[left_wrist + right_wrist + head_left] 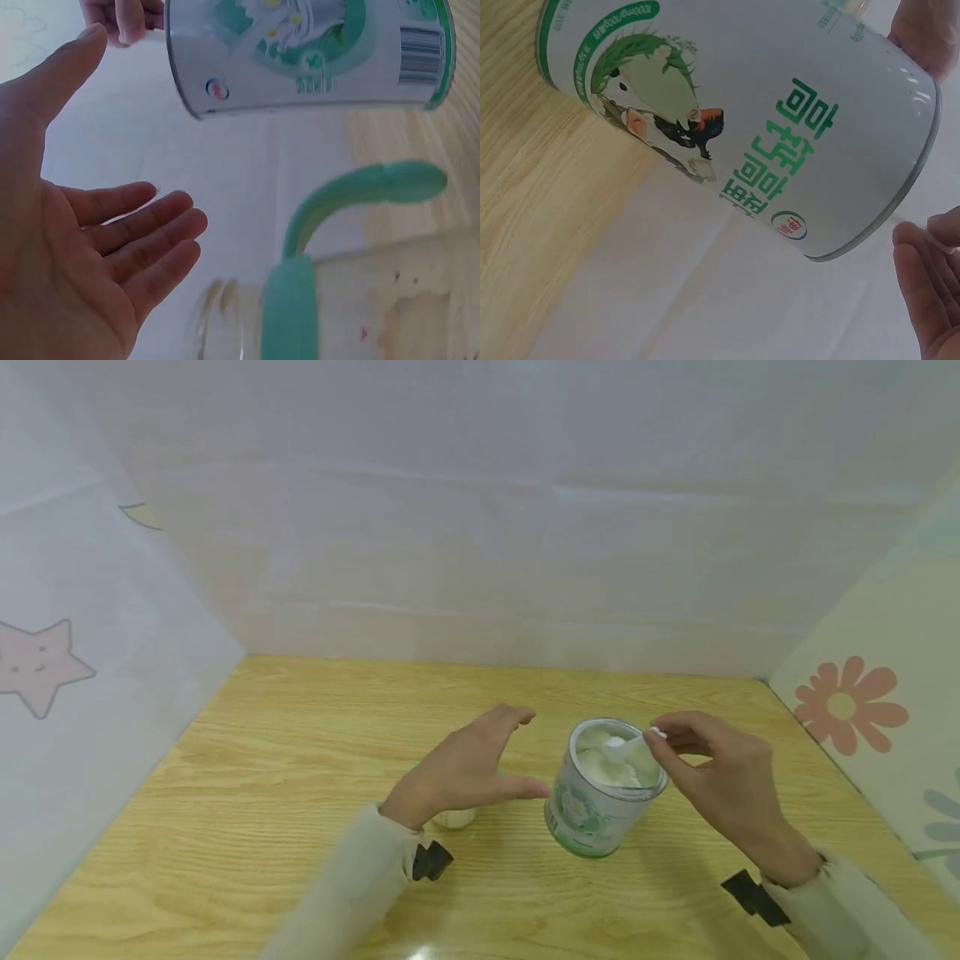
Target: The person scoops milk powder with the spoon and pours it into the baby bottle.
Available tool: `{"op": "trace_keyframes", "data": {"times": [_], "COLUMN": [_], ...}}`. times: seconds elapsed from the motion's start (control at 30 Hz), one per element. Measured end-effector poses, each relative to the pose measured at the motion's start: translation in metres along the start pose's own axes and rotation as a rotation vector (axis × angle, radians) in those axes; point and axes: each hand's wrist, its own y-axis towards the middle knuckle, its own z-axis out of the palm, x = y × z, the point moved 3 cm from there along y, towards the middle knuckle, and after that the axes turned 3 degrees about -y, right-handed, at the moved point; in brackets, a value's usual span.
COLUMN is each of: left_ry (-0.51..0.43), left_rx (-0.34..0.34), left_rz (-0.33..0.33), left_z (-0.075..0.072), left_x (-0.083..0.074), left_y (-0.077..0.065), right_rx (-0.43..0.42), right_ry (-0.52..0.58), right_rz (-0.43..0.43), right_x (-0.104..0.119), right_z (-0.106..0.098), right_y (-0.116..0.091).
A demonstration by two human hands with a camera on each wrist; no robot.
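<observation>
A white and green milk powder can (592,814) stands on the table with its top uncovered and pale powder (600,768) inside. Between thumb and fingers, my right hand (723,772) pinches the handle of a white scoop (617,746), whose bowl end is at the powder. My left hand (465,768) is spread to the left of the can, thumb near its side, holding nothing. A clear bottle (455,818) is largely hidden under the left hand in the head view; the left wrist view shows its curved green handle (360,184).
The wood-grain table (300,760) has a pale sheet (487,568) standing behind it. More sheets close off both sides, the left bearing a pink star (41,664) and the right a red flower (851,706).
</observation>
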Motion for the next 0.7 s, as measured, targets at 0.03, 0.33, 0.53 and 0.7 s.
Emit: {"op": "trace_keyframes", "data": {"times": [0.03, 0.33, 0.53, 0.7], "left_ry": [-0.01, -0.084, -0.09, -0.132], "left_rx": [0.006, 0.027, 0.032, 0.044], "left_rz": [-0.003, -0.004, -0.002, -0.003], "left_z": [0.002, 0.024, 0.037, 0.048], "left_x": [-0.002, -0.008, -0.008, -0.007], "left_y": [0.001, 0.014, 0.021, 0.026], "right_rx": [0.002, 0.021, 0.05, 0.079], "right_ry": [0.003, -0.013, -0.019, -0.028], "right_rz": [0.0, -0.029, -0.04, -0.053], "right_x": [-0.001, -0.005, -0.004, -0.004], "right_z": [0.001, 0.008, 0.01, 0.012], "right_y": [0.0, -0.002, -0.002, -0.004]}}
